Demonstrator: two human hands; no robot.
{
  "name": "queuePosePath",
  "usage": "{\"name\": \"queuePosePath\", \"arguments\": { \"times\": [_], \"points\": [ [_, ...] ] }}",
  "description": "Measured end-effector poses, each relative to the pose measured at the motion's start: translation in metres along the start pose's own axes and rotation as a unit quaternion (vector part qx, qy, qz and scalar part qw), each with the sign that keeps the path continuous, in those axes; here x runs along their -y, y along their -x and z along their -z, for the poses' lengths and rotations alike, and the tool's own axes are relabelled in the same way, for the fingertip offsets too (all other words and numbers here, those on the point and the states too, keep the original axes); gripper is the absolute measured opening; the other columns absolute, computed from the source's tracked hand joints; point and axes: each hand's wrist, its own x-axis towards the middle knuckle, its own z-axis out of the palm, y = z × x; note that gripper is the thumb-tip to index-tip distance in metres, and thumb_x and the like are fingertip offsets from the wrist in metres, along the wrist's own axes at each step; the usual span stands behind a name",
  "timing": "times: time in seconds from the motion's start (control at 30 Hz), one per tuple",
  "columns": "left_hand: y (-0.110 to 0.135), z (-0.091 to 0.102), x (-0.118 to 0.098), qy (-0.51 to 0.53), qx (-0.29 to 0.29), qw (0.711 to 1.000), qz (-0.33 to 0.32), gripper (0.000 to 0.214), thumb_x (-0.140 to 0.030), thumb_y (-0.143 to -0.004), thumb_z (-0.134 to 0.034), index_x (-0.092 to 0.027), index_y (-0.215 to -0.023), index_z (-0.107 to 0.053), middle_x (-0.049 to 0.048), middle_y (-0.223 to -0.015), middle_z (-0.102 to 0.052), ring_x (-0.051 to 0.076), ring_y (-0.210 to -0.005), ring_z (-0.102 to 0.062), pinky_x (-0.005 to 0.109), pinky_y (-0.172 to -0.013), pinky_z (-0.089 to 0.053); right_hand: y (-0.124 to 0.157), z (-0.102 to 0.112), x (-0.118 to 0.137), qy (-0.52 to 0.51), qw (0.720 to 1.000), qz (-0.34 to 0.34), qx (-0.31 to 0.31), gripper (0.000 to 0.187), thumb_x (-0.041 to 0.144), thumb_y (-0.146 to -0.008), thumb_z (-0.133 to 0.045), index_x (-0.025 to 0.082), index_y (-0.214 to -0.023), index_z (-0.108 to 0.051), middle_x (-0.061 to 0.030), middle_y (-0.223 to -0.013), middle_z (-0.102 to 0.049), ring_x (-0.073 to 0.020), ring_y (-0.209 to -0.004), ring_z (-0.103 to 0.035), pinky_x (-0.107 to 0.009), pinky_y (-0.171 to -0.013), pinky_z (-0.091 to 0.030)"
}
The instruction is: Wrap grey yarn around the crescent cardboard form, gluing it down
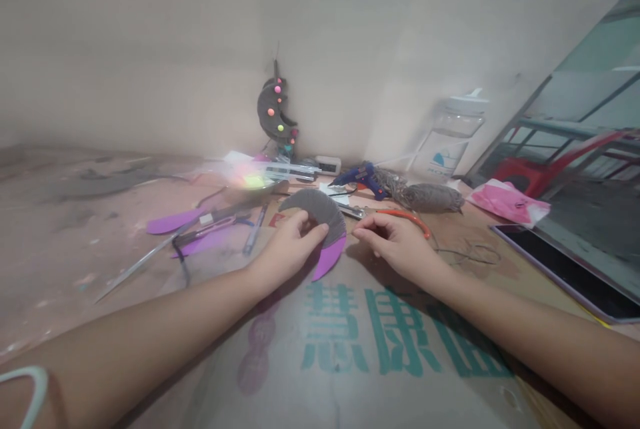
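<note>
On the left part of the counter (65, 256), a purple cutout (173, 222) lies flat, with a blue pen (255, 232) farther right. Behind the pen, a clear plastic bag (257, 180) sits near the back edge; above that edge a dark crescent with coloured beads (270, 109) stands upright before the wall. Around mid-counter, the left hand grips a purple crescent partly wrapped in grey yarn (327, 210), thumb on its face. A blue glue gun (365, 179) lies behind, toward the back edge. Just right of the wrapped crescent, the right hand (397, 242) has thumb and forefinger closed together; whether they pinch a strand is too small to tell. Beyond it are orange-handled pliers (413, 217), a grey yarn skein (433, 198), a clear bottle (450, 139) at the back edge, a pink packet (510, 202) and, by the right edge, a dark-screened device (570, 272).
</note>
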Motion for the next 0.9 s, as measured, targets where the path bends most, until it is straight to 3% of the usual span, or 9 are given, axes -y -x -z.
{"name": "queuePosePath", "arguments": {
  "times": [0.47, 0.63, 0.7, 0.8, 0.9],
  "points": [
    [0.002, 0.000, 0.002, 0.024, 0.049, 0.998, 0.010, 0.027, -0.040, -0.080, -0.059, -0.021, -0.066, -0.047, -0.0039, -0.059, -0.050, 0.014, -0.058, -0.047, 0.027, -0.058, -0.036, -0.001, -0.003, -0.002, -0.025, 1.000, -0.014, 0.002, 0.021, 0.038, -0.086, -0.057, 0.018, -0.081, -0.063, 0.0027, -0.065, -0.056, -0.0101, -0.050, -0.046, -0.024, -0.052, -0.037],
    [0.000, 0.000, 0.005, 0.059, 0.072, 0.996, -0.013, 0.024, -0.040, -0.083, -0.058, -0.019, -0.072, -0.052, -0.0027, -0.066, -0.052, 0.013, -0.064, -0.049, 0.025, -0.062, -0.038, 0.000, -0.003, 0.000, -0.060, 0.998, -0.010, 0.031, 0.037, 0.047, -0.093, -0.043, 0.017, -0.090, -0.065, 0.0023, -0.061, -0.052, -0.0107, -0.048, -0.045, -0.023, -0.046, -0.036],
    [0.000, 0.000, 0.006, 0.070, 0.085, 0.994, -0.026, 0.024, -0.039, -0.084, -0.057, -0.019, -0.073, -0.052, -0.0033, -0.067, -0.051, 0.012, -0.064, -0.048, 0.025, -0.063, -0.038, 0.001, -0.002, 0.001, -0.079, 0.996, -0.008, 0.038, 0.037, 0.049, -0.091, -0.046, 0.017, -0.092, -0.064, 0.0024, -0.063, -0.051, -0.0101, -0.048, -0.045, -0.023, -0.046, -0.036],
    [0.000, -0.001, 0.008, 0.074, 0.106, 0.991, -0.032, 0.024, -0.041, -0.084, -0.056, -0.018, -0.077, -0.054, -0.0031, -0.069, -0.052, 0.012, -0.065, -0.049, 0.025, -0.063, -0.038, 0.001, -0.002, 0.002, -0.084, 0.996, -0.013, 0.042, 0.032, 0.048, -0.087, -0.054, 0.017, -0.085, -0.062, 0.0016, -0.069, -0.055, -0.0085, -0.049, -0.044, -0.022, -0.046, -0.036],
    [-0.001, -0.003, 0.011, 0.072, 0.108, 0.991, -0.022, 0.025, -0.043, -0.083, -0.058, -0.019, -0.084, -0.055, -0.0018, -0.074, -0.054, 0.013, -0.068, -0.051, 0.024, -0.063, -0.039, 0.002, -0.003, 0.001, -0.086, 0.994, -0.035, 0.053, 0.032, 0.048, -0.085, -0.057, 0.017, -0.077, -0.060, 0.0040, -0.058, -0.050, -0.0085, -0.046, -0.043, -0.021, -0.044, -0.033]
  ]
}}
